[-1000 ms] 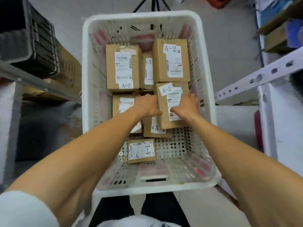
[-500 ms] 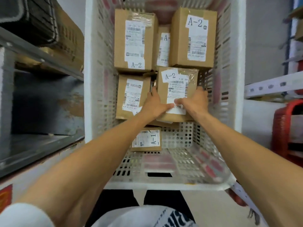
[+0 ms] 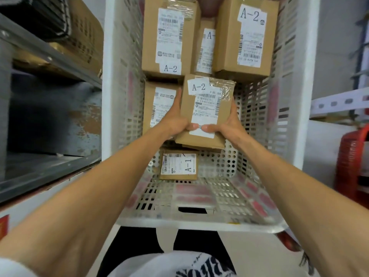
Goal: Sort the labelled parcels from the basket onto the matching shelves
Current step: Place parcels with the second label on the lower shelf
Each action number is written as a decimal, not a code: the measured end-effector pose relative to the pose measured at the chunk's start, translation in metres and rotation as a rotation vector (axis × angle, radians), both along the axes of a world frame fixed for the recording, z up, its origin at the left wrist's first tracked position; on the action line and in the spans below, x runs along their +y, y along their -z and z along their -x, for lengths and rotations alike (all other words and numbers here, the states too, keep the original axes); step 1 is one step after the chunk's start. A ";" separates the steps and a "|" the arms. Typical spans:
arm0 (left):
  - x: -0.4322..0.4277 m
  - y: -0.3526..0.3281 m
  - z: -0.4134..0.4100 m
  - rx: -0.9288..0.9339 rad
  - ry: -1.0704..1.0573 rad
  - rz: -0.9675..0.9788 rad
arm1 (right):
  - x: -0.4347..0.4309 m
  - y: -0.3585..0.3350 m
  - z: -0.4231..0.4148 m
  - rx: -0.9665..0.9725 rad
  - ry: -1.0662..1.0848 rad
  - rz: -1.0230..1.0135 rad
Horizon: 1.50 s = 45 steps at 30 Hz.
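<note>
A white perforated basket point(image 3: 295, 136) holds several brown cardboard parcels with white labels. The parcel marked A-2 point(image 3: 205, 108) is lifted above the others, gripped on both sides: my left hand point(image 3: 175, 120) on its left edge and my right hand point(image 3: 229, 124) on its right edge, thumbs on the label. Below it, a small parcel marked A-1 point(image 3: 178, 166) lies flat on the basket floor. Two more A-2 parcels stand at the back, one at left point(image 3: 169, 37) and one at right point(image 3: 245, 35), with a narrower one point(image 3: 206, 50) between them.
A grey metal shelf unit point(image 3: 50, 56) stands at the left, with a dark crate point(image 3: 40, 13) and a cardboard box point(image 3: 83, 37) on its upper level. At the right are a white shelf rail point(image 3: 339, 102) and a red basket point(image 3: 353, 160). My legs are below the basket.
Both hands closed around the A-2 parcel and raised it off the pile. The view has come closer to the basket.
</note>
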State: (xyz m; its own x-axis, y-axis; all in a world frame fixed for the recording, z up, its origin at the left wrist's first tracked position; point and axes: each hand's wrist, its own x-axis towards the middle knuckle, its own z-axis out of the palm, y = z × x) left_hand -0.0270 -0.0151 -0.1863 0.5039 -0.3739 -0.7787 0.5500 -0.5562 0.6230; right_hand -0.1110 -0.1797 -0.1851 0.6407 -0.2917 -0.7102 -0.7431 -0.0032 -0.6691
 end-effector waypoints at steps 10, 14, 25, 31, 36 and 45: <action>0.002 -0.023 0.007 -0.134 0.073 0.043 | 0.008 -0.019 0.021 -0.105 0.029 0.012; 0.013 -0.058 -0.002 -0.230 0.186 0.058 | 0.025 -0.047 0.025 -0.170 0.104 0.061; 0.043 -0.227 -0.026 -0.442 0.537 0.197 | 0.092 -0.204 0.046 -0.363 0.331 0.138; 0.046 -0.292 -0.013 -0.546 0.685 0.300 | 0.108 -0.266 0.075 -0.424 0.398 0.219; 0.057 -0.312 0.030 -0.601 0.653 0.360 | 0.110 -0.295 0.115 -0.454 0.395 0.312; 0.091 -0.319 0.162 -0.538 0.715 0.478 | 0.154 -0.309 0.257 -0.506 0.443 0.390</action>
